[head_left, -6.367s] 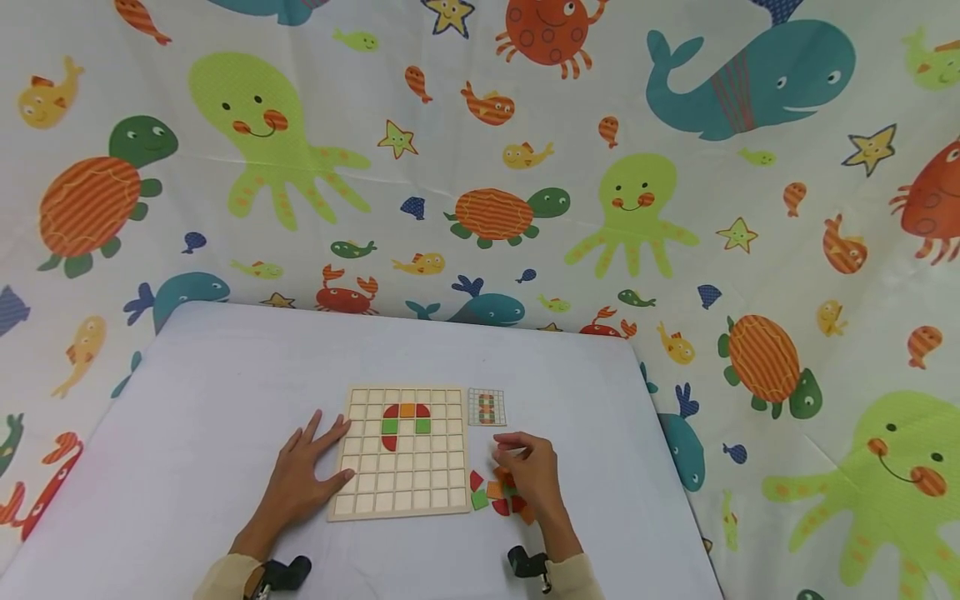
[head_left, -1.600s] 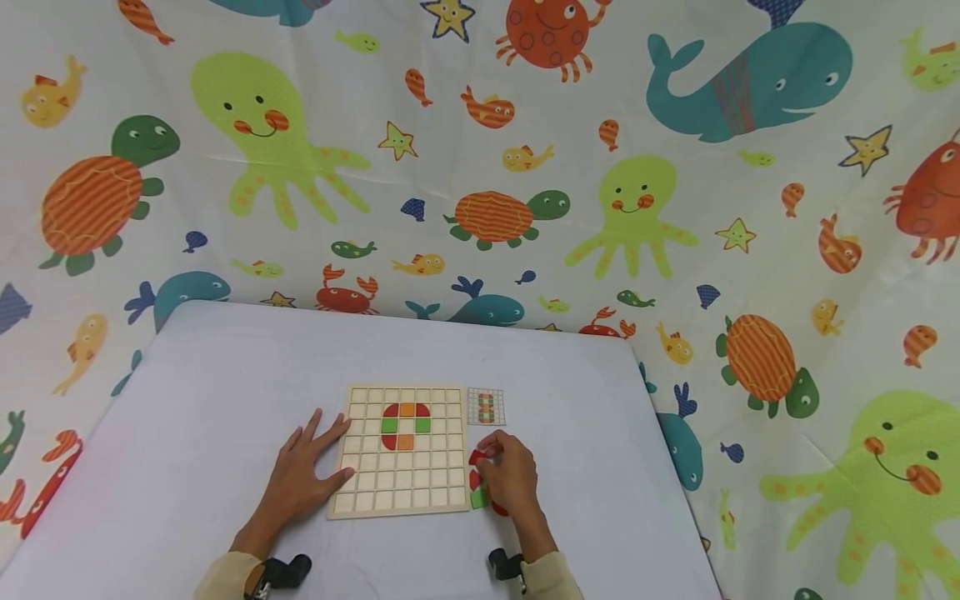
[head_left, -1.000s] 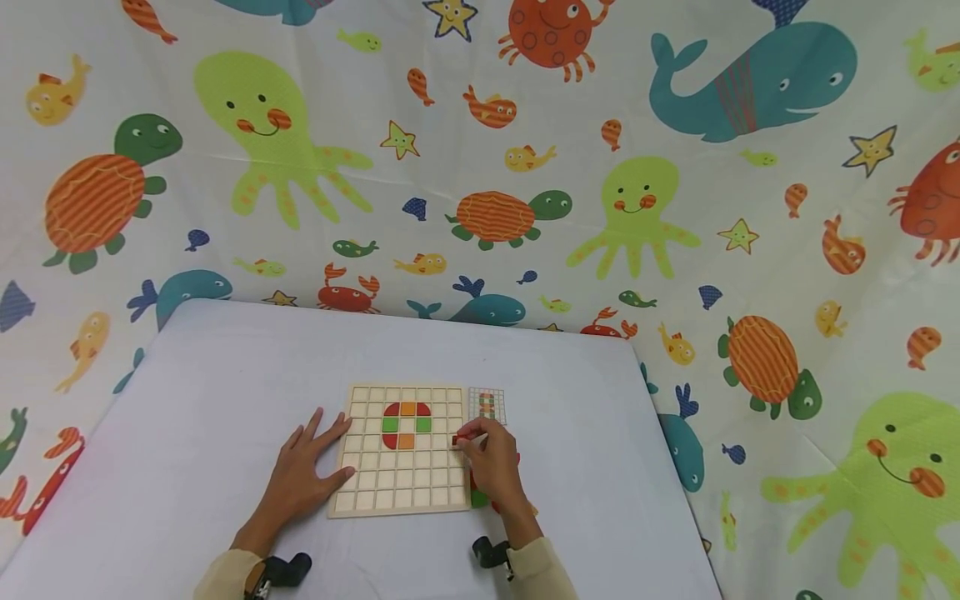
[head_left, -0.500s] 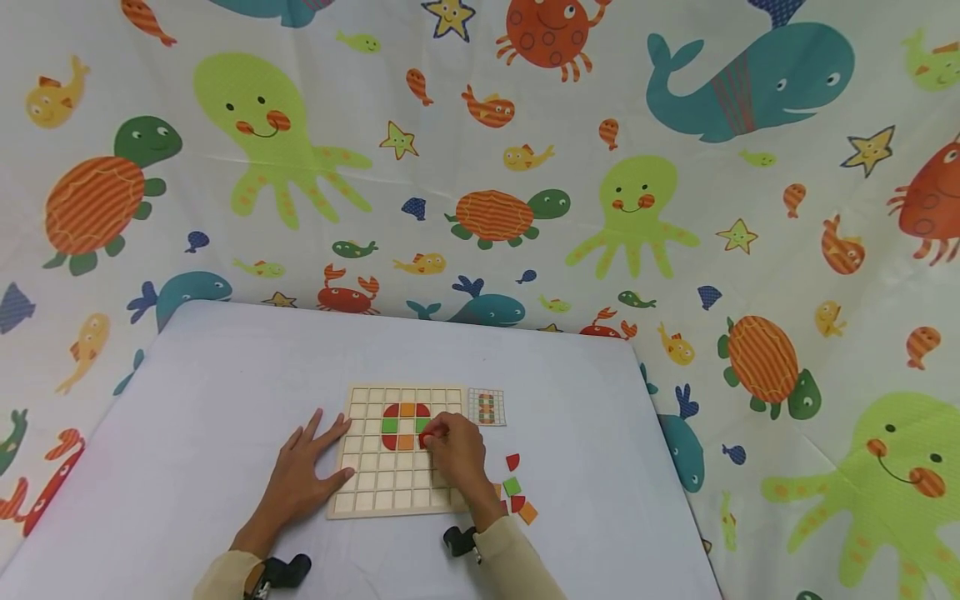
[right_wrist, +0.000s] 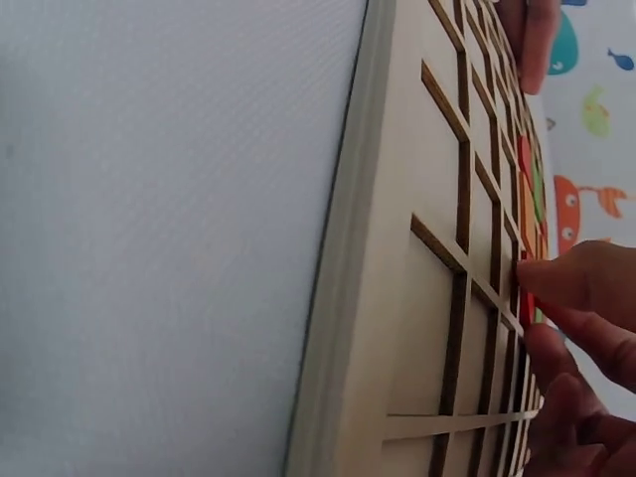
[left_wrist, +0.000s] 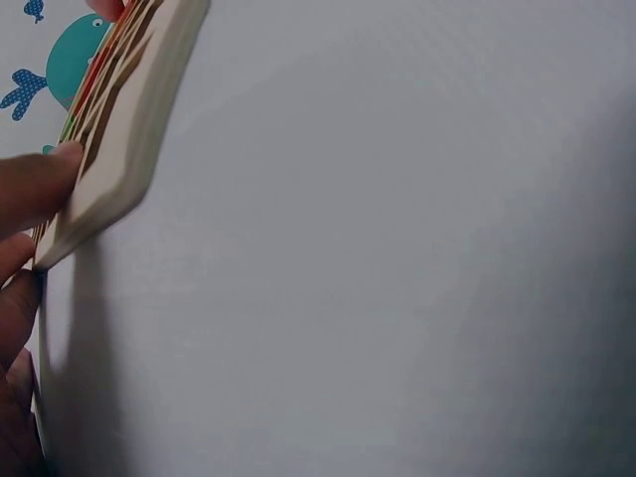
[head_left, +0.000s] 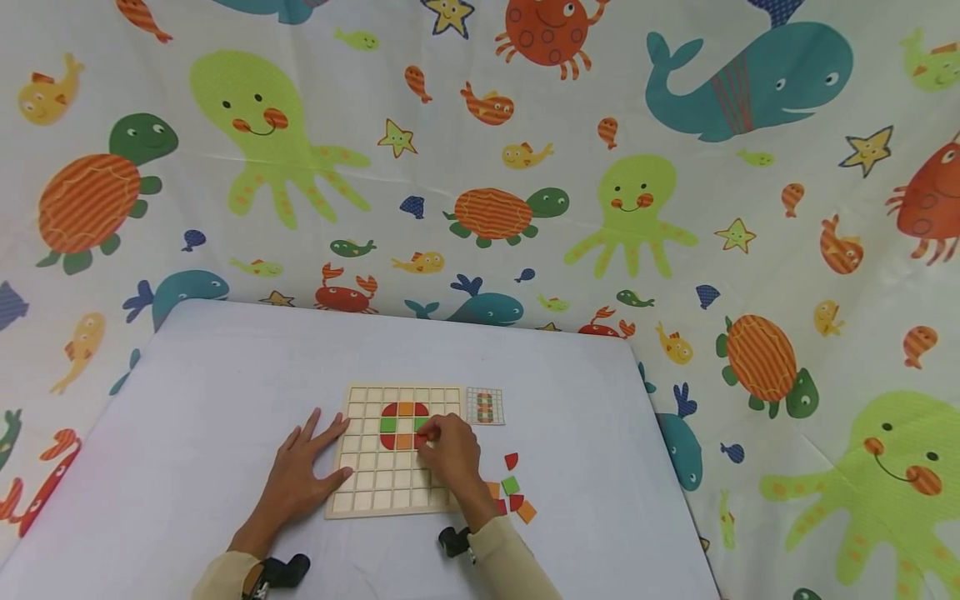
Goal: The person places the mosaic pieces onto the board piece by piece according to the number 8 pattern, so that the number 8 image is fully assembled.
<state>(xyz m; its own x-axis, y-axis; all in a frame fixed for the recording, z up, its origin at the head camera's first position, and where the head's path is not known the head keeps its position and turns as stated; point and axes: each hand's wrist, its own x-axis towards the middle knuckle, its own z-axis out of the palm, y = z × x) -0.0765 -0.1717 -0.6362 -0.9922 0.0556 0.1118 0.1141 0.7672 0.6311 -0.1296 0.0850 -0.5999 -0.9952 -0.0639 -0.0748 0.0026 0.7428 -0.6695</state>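
Observation:
A wooden grid board lies on the table. My left hand rests at its left edge with fingers spread; the left wrist view shows the thumb on the rim. On the board, red rounded-corner tiles, green squares and orange square tiles form a ring around one bare cell. My right hand is over the ring's lower right corner, thumb and fingertips on a red rounded-corner tile. Those fingers hide most of that tile in the head view, and how far it sits in its cell cannot be told.
A small pattern card with a printed grid lies against the board's right side. Several loose tiles, among them a green square and an orange square, lie right of the board. A patterned sea-animal cloth hangs behind the white table.
An orange tile has joined the ring's lower side. My right hand has picked a red tile from the loose ones and carried it left to the lower right corner. My left hand stays put.

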